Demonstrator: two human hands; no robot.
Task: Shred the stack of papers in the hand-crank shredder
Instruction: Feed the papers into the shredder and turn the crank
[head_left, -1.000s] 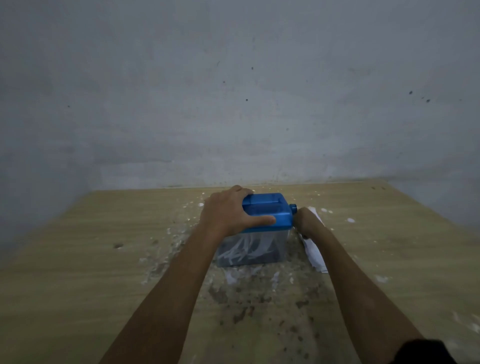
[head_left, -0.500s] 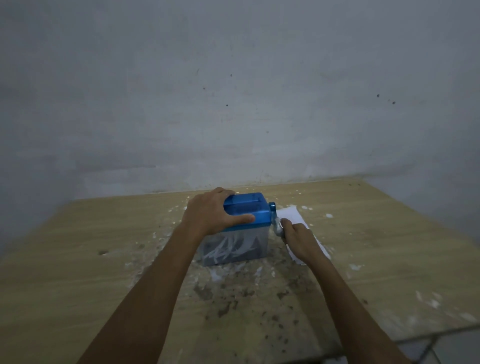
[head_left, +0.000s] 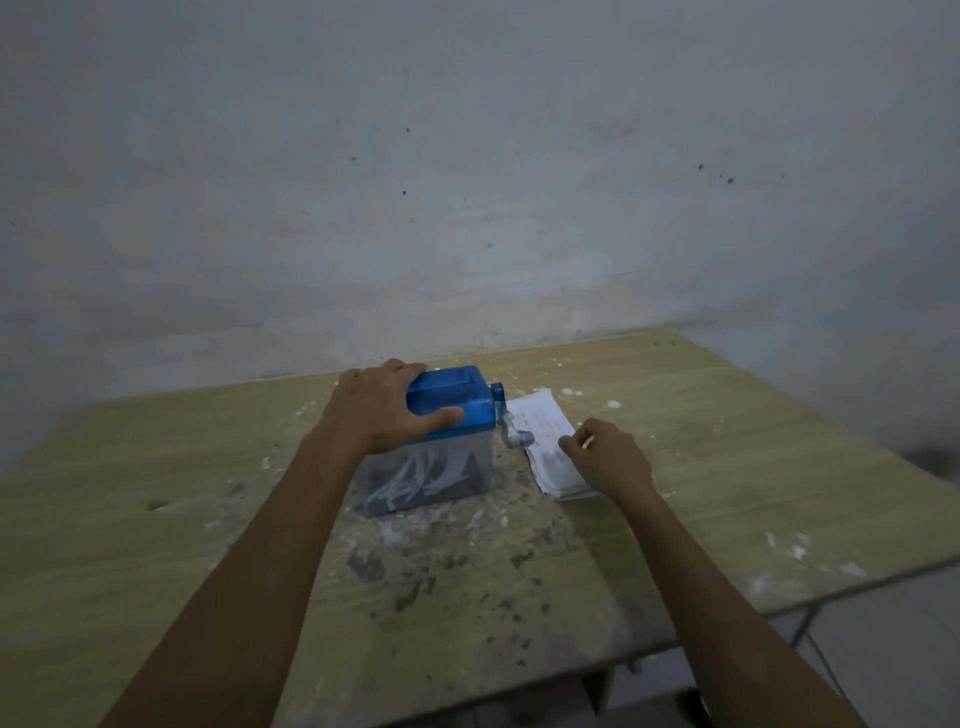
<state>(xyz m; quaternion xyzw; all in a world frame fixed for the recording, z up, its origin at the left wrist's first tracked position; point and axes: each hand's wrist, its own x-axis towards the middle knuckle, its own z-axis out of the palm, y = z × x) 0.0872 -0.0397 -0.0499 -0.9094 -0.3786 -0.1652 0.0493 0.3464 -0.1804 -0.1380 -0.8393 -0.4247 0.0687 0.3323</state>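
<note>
The left hand (head_left: 387, 410) grips the shredder's blue lid (head_left: 452, 402) on the tabletop (head_left: 156, 519). The right hand (head_left: 608, 460) (fingers curled) pinches the paper stack (head_left: 545, 431) beside the crank (head_left: 511, 428).

Two bare forearms in view, no sleeves visible. Left hand (head_left: 387, 408) and right hand (head_left: 610, 457): no gloves, rings, watch or wristbands seen.
</note>
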